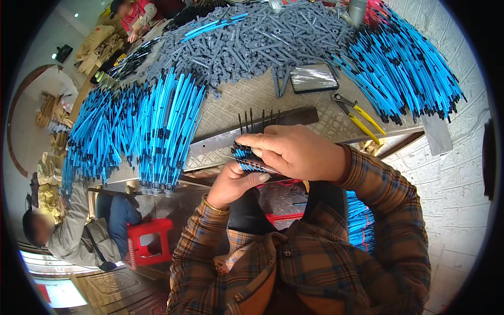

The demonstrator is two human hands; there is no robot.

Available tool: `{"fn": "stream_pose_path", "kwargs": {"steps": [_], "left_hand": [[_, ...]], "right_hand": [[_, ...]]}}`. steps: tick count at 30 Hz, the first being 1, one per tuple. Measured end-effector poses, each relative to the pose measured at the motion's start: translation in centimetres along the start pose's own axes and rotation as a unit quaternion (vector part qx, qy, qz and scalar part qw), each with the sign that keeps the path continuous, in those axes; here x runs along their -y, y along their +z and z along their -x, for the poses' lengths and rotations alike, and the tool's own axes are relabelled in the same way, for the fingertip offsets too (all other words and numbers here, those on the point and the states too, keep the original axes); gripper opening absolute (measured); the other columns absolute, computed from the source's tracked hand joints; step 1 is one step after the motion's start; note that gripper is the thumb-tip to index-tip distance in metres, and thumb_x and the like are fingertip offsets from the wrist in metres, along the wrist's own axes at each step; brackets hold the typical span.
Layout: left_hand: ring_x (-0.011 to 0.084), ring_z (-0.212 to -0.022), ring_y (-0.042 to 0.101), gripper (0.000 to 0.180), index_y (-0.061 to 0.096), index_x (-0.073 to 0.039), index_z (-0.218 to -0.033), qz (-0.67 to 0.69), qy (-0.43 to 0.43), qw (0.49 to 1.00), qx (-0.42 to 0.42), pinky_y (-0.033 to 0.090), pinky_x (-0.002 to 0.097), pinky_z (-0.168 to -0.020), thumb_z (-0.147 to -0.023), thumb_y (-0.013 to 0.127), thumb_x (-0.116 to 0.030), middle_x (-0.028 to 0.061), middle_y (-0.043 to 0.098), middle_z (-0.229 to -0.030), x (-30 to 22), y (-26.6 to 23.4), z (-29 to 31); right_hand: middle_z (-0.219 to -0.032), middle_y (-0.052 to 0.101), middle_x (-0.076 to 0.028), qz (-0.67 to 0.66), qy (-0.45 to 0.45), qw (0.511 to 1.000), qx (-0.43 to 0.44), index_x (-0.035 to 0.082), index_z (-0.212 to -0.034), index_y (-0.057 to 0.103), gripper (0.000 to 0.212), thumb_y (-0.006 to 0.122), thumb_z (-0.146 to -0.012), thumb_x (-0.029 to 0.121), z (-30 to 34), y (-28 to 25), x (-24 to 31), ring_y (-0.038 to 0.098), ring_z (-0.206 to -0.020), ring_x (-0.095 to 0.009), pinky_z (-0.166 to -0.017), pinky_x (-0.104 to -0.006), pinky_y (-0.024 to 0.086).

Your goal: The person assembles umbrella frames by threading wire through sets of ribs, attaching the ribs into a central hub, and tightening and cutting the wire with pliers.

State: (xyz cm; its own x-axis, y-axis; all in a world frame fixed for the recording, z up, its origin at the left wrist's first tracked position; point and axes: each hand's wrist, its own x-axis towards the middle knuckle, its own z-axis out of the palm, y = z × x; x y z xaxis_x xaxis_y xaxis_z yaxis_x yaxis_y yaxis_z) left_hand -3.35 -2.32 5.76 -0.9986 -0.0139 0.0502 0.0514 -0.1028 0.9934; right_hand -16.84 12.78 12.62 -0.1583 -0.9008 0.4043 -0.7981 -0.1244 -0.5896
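Observation:
Close in front of me, both hands meet around a small bundle of blue rods with black ends (248, 157). My left hand (231, 184) grips the bundle from below, its thumb lying toward the right. From above, my right hand (299, 149) has its fingers closed over the top of the bundle, partly hiding it. Several dark thin tips (251, 121) stick up past my right fingers. A thin silvery strand runs between my hands by the bundle; whether it is a wire wrapped round the rods I cannot tell.
Beyond my hands lies a metal bar (210, 143) on the table (236, 102). Cutters with yellow handles (362, 119), a black tray of silvery wires (314, 79), a grey heap of plastic parts (252, 42) and blue rod piles (163, 126) surround it. Other people sit left.

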Motion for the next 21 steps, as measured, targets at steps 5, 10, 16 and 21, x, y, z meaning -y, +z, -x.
{"fn": "stream_pose_path", "kwargs": {"steps": [5,10,16,21], "left_hand": [[0.0075,-0.090,0.055,0.020,0.062,-0.004,-0.102,-0.031,-0.016,0.999,0.008,0.045,0.0245,-0.080,-0.082,0.063,-0.002,-0.0016,0.062,-0.095,0.1,0.1,-0.1],[0.0094,-0.094,0.055,0.019,0.063,-0.004,-0.101,-0.057,-0.014,0.998,0.018,0.045,0.0260,-0.081,-0.082,0.062,-0.003,0.0004,0.063,-0.096,-0.2,0.3,-0.2],[0.0121,-0.099,0.055,0.020,0.063,-0.003,-0.104,0.007,-0.046,0.998,0.044,0.044,0.0275,-0.086,-0.084,0.060,-0.004,0.0042,0.064,-0.103,-0.3,-0.1,-0.2],[0.0140,-0.102,0.055,0.021,0.063,-0.001,-0.105,0.024,-0.044,0.997,0.055,0.043,0.0286,-0.090,-0.085,0.059,-0.004,0.0071,0.063,-0.107,-0.2,-0.1,-0.3]], "right_hand": [[-0.079,0.057,-0.014,-0.028,0.002,1.000,-0.014,0.011,-0.116,0.055,0.032,0.051,-0.085,0.015,0.0,0.4,-0.3,0.058,-0.069,-0.034,-0.060,-0.0396,0.046],[-0.084,0.058,-0.014,-0.041,-0.021,0.999,0.006,0.009,-0.112,0.057,0.029,0.053,-0.085,0.016,-0.6,-0.1,-0.2,0.058,-0.075,-0.034,-0.064,-0.0382,0.047],[-0.091,0.059,-0.015,-0.089,-0.024,0.995,0.042,0.007,-0.109,0.058,0.027,0.055,-0.085,0.018,-0.9,-0.2,-1.5,0.059,-0.083,-0.032,-0.070,-0.0364,0.047],[-0.096,0.059,-0.015,-0.135,-0.039,0.989,0.048,0.006,-0.111,0.058,0.028,0.053,-0.086,0.017,-0.9,0.0,-1.9,0.059,-0.087,-0.029,-0.075,-0.0341,0.046]]}}
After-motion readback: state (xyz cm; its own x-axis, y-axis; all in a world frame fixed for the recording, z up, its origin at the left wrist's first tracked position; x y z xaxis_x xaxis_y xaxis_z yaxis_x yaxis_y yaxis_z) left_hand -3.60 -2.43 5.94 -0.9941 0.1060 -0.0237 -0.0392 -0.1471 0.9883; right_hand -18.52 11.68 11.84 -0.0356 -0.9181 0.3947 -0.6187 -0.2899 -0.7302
